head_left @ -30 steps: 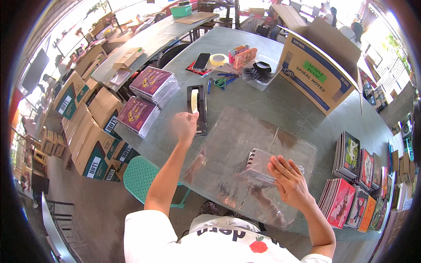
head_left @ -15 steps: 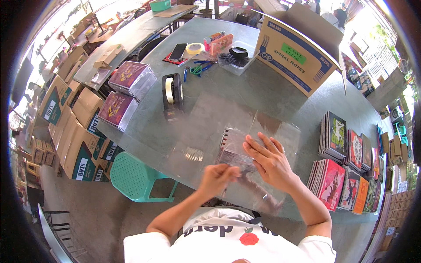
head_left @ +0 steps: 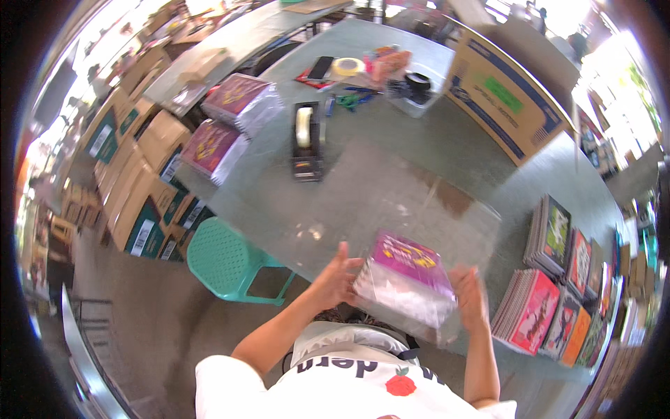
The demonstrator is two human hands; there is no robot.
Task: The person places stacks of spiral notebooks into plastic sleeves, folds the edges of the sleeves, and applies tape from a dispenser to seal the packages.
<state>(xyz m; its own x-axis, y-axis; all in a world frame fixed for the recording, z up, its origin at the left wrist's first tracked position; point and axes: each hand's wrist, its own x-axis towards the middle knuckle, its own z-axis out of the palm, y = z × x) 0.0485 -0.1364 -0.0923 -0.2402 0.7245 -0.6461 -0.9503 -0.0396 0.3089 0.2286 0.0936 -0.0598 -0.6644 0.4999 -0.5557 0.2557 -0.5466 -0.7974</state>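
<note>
Notebooks (head_left: 412, 269) with purple covers, wrapped in clear plastic, show in our head view at the near edge of the grey-green tabletop (head_left: 433, 140), between our bare left hand (head_left: 336, 281), fingers loosely spread, and our bare right hand (head_left: 472, 299) (too blurred for us to tell its grip).

A notebook bundle (head_left: 405, 272) sits between the left hand (head_left: 335, 281) and right hand (head_left: 472, 299) at the frame's lower centre, with a plastic sheet (head_left: 412, 199) on the table (head_left: 436, 140) just beyond. Two packs (head_left: 211, 145) rest at upper left, beside a tape dispenser (head_left: 306, 143); a carton (head_left: 506, 105) stands upper right, notebook stacks (head_left: 534, 311) lower right, a stool (head_left: 223, 258) lower left.
</note>
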